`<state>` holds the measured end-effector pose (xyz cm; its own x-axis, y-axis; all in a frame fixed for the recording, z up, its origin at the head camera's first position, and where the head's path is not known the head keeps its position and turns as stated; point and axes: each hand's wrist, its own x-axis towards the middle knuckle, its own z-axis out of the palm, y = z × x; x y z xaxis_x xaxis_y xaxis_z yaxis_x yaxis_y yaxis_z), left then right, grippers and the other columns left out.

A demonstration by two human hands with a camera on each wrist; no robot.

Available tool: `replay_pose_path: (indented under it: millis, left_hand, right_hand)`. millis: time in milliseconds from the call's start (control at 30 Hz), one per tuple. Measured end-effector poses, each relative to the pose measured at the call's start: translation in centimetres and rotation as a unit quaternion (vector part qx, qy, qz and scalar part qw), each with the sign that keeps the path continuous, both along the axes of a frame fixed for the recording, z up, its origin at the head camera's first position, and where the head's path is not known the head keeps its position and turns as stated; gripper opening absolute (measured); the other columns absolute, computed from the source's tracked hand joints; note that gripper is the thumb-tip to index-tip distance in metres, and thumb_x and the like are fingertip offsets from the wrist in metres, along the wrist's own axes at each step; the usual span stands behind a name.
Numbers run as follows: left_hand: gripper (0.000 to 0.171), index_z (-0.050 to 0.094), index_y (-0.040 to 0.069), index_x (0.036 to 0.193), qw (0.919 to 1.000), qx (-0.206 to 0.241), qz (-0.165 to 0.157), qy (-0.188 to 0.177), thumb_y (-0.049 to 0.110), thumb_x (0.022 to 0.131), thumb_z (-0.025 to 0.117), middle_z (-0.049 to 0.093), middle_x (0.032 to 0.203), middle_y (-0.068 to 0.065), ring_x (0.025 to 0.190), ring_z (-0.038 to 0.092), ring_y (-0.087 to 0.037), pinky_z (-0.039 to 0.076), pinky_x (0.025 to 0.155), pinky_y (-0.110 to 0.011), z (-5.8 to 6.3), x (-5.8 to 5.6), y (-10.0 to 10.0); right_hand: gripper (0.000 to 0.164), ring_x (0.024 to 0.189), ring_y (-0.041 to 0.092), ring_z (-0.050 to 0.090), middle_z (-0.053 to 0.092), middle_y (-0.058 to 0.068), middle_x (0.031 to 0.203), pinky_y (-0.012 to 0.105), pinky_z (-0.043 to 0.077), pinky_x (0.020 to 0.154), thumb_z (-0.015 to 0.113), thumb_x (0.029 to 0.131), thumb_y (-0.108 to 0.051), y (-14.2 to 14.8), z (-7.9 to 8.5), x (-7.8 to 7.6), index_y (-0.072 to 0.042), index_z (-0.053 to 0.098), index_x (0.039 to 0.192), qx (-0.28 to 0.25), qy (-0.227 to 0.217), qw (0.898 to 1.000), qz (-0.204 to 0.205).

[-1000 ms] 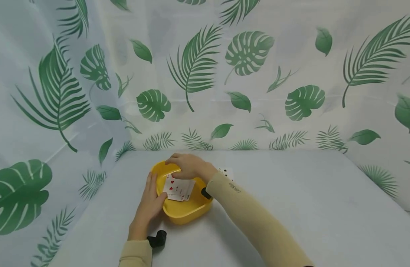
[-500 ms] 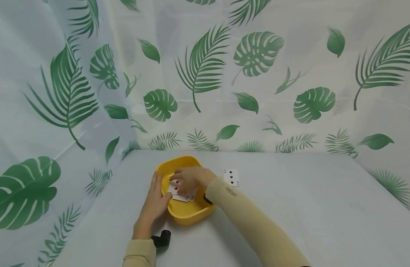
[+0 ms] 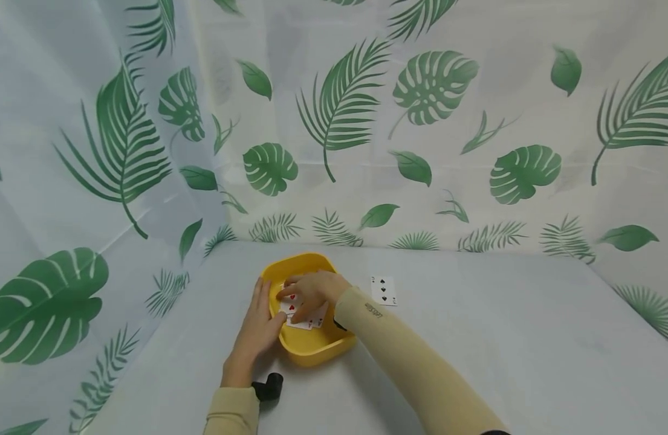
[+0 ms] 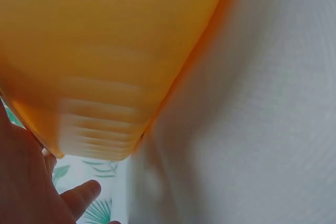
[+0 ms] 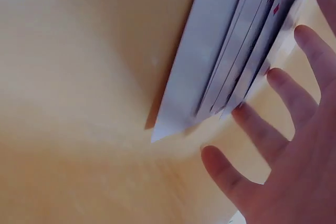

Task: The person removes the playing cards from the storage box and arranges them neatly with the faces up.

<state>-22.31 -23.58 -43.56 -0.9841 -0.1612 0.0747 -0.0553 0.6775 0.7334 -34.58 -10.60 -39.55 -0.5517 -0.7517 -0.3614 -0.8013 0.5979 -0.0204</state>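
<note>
A yellow plastic basin [image 3: 309, 359] stands on the white table, left of centre. My left hand [image 3: 259, 321] holds its left side, thumb over the rim and fingers along the outer wall [image 4: 94, 93]. Inside lies a loose, fanned pile of playing cards [image 3: 302, 324], a red heart card on top. My right hand [image 3: 311, 291] reaches down over the pile. In the right wrist view its fingers [image 5: 260, 135] are spread and fairly straight, some fingertips right at the edges of the cards [image 5: 205, 51]. The thumb is mostly outside that view.
One playing card with black spades [image 3: 384, 290] lies face up on the table, right of the basin. Black wrist cameras [image 3: 268, 386] sit on both wrists. A leaf-patterned curtain [image 3: 366, 121] hangs behind and along the left side.
My right hand has come down from the basin's far rim onto the cards inside. The spade card has come out from behind the right arm. The head view has turned slightly left.
</note>
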Motion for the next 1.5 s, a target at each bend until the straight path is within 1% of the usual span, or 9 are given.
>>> replay_pose_path:
  millis: [167,300,400,633,800,1000,1200,1333,1500]
  left_hand:
    - [0.081,0.014,0.003,0.161,1.0000,0.000,0.004,0.000,0.018,0.093,0.055,-0.001,0.169,-0.013,0.150,0.017,-0.039,0.017,0.117,-0.058,0.1,0.0,0.2]
    - [0.081,0.015,0.005,0.161,1.0000,0.002,0.006,-0.006,0.019,0.093,0.056,-0.001,0.169,-0.012,0.150,0.017,-0.039,0.017,0.117,-0.058,0.0,0.0,0.3]
    - [0.081,0.015,0.006,0.162,0.9999,0.001,0.007,-0.012,0.020,0.092,0.055,-0.002,0.169,-0.011,0.150,0.017,-0.039,0.017,0.116,-0.059,-0.1,0.0,0.2]
    - [0.079,0.014,0.004,0.161,0.9999,-0.010,0.007,-0.009,0.022,0.094,0.051,-0.002,0.169,-0.010,0.149,0.018,-0.041,0.019,0.116,-0.061,0.2,-0.1,-0.1]
    - [0.078,0.014,0.003,0.161,1.0000,-0.010,-0.001,0.000,0.021,0.096,0.052,-0.001,0.169,-0.012,0.149,0.019,-0.043,0.020,0.115,-0.062,0.4,-0.1,-0.1]
    - [0.078,0.014,0.001,0.161,0.9999,0.002,-0.010,0.009,0.018,0.095,0.052,-0.002,0.169,-0.013,0.149,0.018,-0.043,0.019,0.115,-0.062,-0.2,0.1,0.0]
    - [0.080,0.015,0.002,0.161,0.9997,0.019,-0.003,0.014,0.016,0.092,0.053,0.001,0.169,-0.014,0.148,0.020,-0.044,0.019,0.113,-0.065,-0.5,0.0,0.8]
    - [0.081,0.014,0.004,0.161,0.9998,0.020,-0.003,0.010,0.015,0.092,0.053,0.001,0.169,-0.012,0.148,0.020,-0.045,0.019,0.113,-0.065,-0.7,0.0,0.8]
    - [0.081,0.013,0.004,0.161,0.9998,0.015,0.005,0.006,0.015,0.092,0.054,-0.001,0.169,-0.011,0.146,0.023,-0.047,0.021,0.113,-0.065,-0.6,0.0,0.3]
  right_hand:
    - [0.060,0.145,0.020,0.035,0.036,-0.012,0.159,0.060,0.019,0.117,0.065,0.090,-0.058,-0.4,0.0,-0.1,-0.046,0.049,0.147,-0.006,0.020,1.000,0.014]
    - [0.060,0.148,0.020,0.030,0.033,-0.011,0.161,0.061,0.018,0.116,0.064,0.091,-0.058,-0.5,0.0,0.0,-0.045,0.049,0.148,-0.007,0.033,0.999,0.023]
    - [0.062,0.149,0.022,0.026,0.031,-0.010,0.162,0.062,0.018,0.116,0.062,0.092,-0.059,-0.3,0.2,0.0,-0.045,0.046,0.150,-0.009,0.055,0.998,0.032]
    - [0.063,0.149,0.027,0.024,0.024,-0.010,0.165,0.062,0.020,0.115,0.051,0.093,-0.068,0.2,1.5,-0.1,-0.050,0.039,0.152,-0.018,0.104,0.993,0.046]
    - [0.063,0.147,0.029,0.025,0.019,-0.009,0.166,0.061,0.022,0.115,0.053,0.095,-0.064,0.9,2.5,0.2,-0.053,0.034,0.153,-0.022,0.126,0.990,0.052]
    - [0.062,0.143,0.027,0.028,0.020,-0.008,0.166,0.054,0.026,0.113,0.054,0.096,-0.059,1.9,2.7,1.3,-0.050,0.035,0.154,-0.049,0.132,0.988,0.062]
    - [0.062,0.143,0.026,0.030,0.022,-0.007,0.166,0.054,0.031,0.109,0.054,0.098,-0.055,3.0,3.2,2.4,-0.047,0.032,0.156,-0.074,0.154,0.983,0.068]
    - [0.061,0.143,0.027,0.030,0.022,-0.005,0.165,0.053,0.032,0.107,0.054,0.099,-0.053,3.8,4.1,2.9,-0.045,0.034,0.157,-0.092,0.150,0.982,0.072]
    - [0.061,0.145,0.027,0.028,0.020,-0.005,0.166,0.057,0.028,0.111,0.055,0.099,-0.051,5.6,5.9,3.3,-0.041,0.036,0.157,-0.130,0.123,0.982,0.067]
